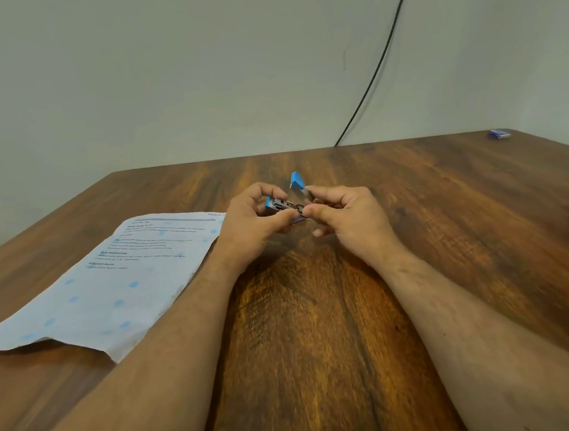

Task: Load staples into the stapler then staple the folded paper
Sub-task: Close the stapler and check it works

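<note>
Both hands meet over the middle of the wooden tabletop [319, 315], held just above its surface. The left hand [246, 222] grips the stapler [284, 205] from the left side, its fingers curled over the far edge and its thumb pressed along the near edge of the blue base. The stapler is swung open: its metal staple channel lies exposed between the two hands, and its blue top cover [296, 180] stands tilted up behind the fingers. The right hand [348, 216] comes in from the right, its thumb and forefinger pinched together at the right end of the metal channel; whether they hold a strip of staples there is too small and blurred to tell. The remaining right fingers are curled loosely under the palm.

The paper [110, 282], a printed sheet with pale blue dots, lies flat on the tabletop to the left of the left forearm, apart from both hands. A small blue box [499, 133] sits at the far right corner of the tabletop, well apart from the hands. A black cable [380, 62] runs down the wall behind.
</note>
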Available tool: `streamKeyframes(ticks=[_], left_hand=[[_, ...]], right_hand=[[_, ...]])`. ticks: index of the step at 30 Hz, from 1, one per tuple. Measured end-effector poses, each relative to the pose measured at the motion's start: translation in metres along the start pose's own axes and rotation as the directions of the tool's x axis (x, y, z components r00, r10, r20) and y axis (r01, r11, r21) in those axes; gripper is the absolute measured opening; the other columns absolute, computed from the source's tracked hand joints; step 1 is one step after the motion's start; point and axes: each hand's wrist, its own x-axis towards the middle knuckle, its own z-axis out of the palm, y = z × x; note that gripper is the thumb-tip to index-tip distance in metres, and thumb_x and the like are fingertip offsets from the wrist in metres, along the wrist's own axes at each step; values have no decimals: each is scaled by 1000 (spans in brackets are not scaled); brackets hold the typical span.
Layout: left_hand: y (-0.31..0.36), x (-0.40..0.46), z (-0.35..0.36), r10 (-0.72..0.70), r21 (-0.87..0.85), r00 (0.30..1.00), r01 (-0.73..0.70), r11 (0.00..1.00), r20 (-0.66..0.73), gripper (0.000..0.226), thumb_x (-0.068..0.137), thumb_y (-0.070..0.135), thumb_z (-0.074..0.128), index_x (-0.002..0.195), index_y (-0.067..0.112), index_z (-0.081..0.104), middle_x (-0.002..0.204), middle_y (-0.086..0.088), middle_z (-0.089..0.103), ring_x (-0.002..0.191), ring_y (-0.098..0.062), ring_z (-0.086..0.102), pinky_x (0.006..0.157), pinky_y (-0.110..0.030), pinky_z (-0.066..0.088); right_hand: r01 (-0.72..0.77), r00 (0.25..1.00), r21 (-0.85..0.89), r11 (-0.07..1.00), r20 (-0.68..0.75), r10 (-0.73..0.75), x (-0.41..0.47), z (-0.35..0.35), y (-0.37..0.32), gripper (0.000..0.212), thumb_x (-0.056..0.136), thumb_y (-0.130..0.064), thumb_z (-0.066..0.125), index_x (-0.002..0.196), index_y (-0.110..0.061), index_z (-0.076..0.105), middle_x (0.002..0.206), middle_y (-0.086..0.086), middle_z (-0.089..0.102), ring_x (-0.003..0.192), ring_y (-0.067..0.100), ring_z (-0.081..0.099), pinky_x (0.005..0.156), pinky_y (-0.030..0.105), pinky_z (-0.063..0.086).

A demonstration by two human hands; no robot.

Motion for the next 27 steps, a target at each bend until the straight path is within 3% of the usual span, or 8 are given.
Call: streamKeyframes(ticks=[6,9,14,17,20,23,25,27], left_hand=[[0,1,0,-26,-21,998,27,999,50,28,84,5,77,109,10,64,97,-10,77,89,-24,76,77,-37,62],[2,0,1,-29,-11,998,29,1000,50,28,84,6,77,109,12,65,94,-8,77,85,-20,75,74,-32,61],[2,-1,0,18,58,999,-21,998,51,26,81,13,82,104,15,68,93,-2,78,79,-13,74,65,-24,55],[5,-3,2,33,71,999,-36,997,42,27,79,11,83,102,10,68,88,0,77,69,-3,71,58,-13,49],[7,-4,5,53,113,997,-59,992,52,25,78,12,84,98,10,69,83,4,75,65,0,68,58,-10,47],[3,-3,4,69,141,997,-74,987,39,30,75,17,87,99,17,70,80,3,77,68,-4,69,66,-19,53],[0,-1,3,72,160,997,-76,984,31,38,70,23,91,101,24,69,80,0,78,69,-14,69,72,-33,57],[0,-2,4,75,175,997,-79,981,28,45,70,23,91,107,23,66,71,2,74,65,-14,66,73,-35,55]], right_hand=[[0,1000,-127,992,-4,-1,-4,-1,-4,25,93,-24,70,118,-21,75,106,-12,75,59,1,64,53,23,53],[-40,999,-139,989,3,41,-5,-3,-8,33,98,-46,57,96,-22,80,76,2,76,50,8,61,50,23,49],[-172,978,130,976,141,154,-6,-2,-12,34,96,-44,59,103,-14,75,68,8,72,50,17,62,45,25,52],[-223,958,139,965,216,190,-6,-3,-13,49,88,-58,58,108,-16,71,73,6,70,50,17,59,41,22,47],[-188,958,30,982,227,176,-6,-3,-10,76,73,-81,57,90,-9,73,71,10,64,49,18,53,45,25,43],[-191,955,13,982,233,183,-6,-3,-11,80,64,-88,58,77,-10,71,68,10,63,47,17,51,45,26,42],[-206,948,40,978,254,190,-7,-3,-14,69,68,-80,59,74,-12,69,67,7,65,46,14,50,42,23,41],[-203,948,42,978,258,186,-7,-3,-15,56,79,-69,58,75,-14,68,67,7,68,45,13,51,41,23,40]])
